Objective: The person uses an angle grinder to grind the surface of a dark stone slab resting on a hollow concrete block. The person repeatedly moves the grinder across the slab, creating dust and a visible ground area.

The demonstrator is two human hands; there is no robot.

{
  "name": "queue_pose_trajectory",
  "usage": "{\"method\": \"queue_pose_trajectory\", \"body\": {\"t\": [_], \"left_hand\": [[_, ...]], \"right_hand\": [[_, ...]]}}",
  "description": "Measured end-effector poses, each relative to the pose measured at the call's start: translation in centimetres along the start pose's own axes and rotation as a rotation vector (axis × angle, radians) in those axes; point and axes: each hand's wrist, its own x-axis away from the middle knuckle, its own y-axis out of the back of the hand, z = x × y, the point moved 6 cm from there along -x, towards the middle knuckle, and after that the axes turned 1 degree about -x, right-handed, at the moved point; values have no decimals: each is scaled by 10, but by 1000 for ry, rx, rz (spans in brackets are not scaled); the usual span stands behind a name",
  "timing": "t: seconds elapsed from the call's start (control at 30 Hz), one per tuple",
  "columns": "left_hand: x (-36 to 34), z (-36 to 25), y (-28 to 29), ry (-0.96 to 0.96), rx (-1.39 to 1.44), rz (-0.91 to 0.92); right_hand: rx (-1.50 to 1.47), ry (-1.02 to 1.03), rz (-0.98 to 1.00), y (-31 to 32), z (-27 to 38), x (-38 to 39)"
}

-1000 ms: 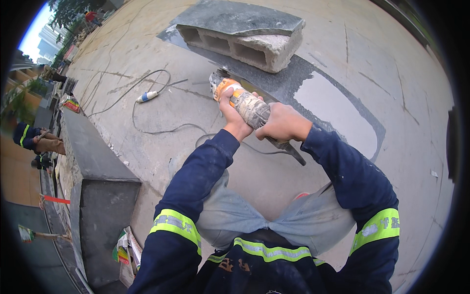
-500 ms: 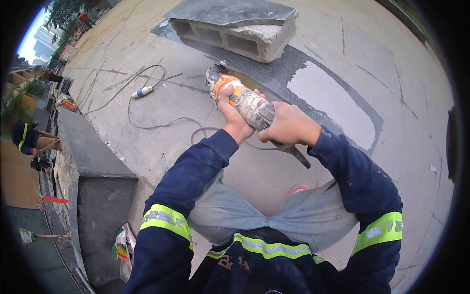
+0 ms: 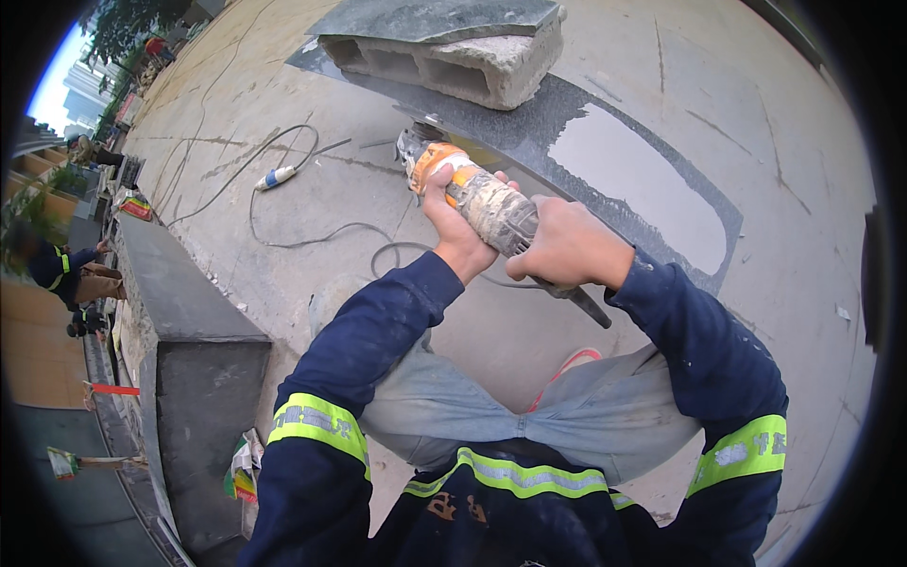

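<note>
At the far left, 1 person (image 3: 71, 265) wears a dark blue top with bright yellow-green bands. Next is a low gray stone wall (image 3: 198, 302), with a small bag (image 3: 244, 468) beside it. Then a white and blue plug (image 3: 277, 178) lies on the pale floor (image 3: 784, 274), and a thin gray cord (image 3: 321, 239) bends near it. Farther up, a block (image 3: 472, 61) with 3 holes sits on a long dark slab (image 3: 529, 142), and a gray stone piece (image 3: 435, 21) lies on top. The left hand (image 3: 460, 227) has its fingers curled snugly around the front of an orange and white grinder (image 3: 487, 206). The grinder's head is by the slab's near edge; I cannot tell if they touch. The right hand (image 3: 576, 244) closes its fingers around the grinder's back end. To the right, the slab has a big pale patch (image 3: 638, 175).
</note>
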Motion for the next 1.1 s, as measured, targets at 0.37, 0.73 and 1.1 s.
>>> {"method": "queue_pose_trajectory", "body": {"t": [0.37,0.73,1.1], "left_hand": [[4,7,-1,1,-8,-12],[11,14,-1,24,21,-14],[5,10,1,10,2,-8]], "right_hand": [[-16,-22,34,1,-4,9],[-39,-49,37,3,0,22],[-16,-54,51,3,-1,14]]}}
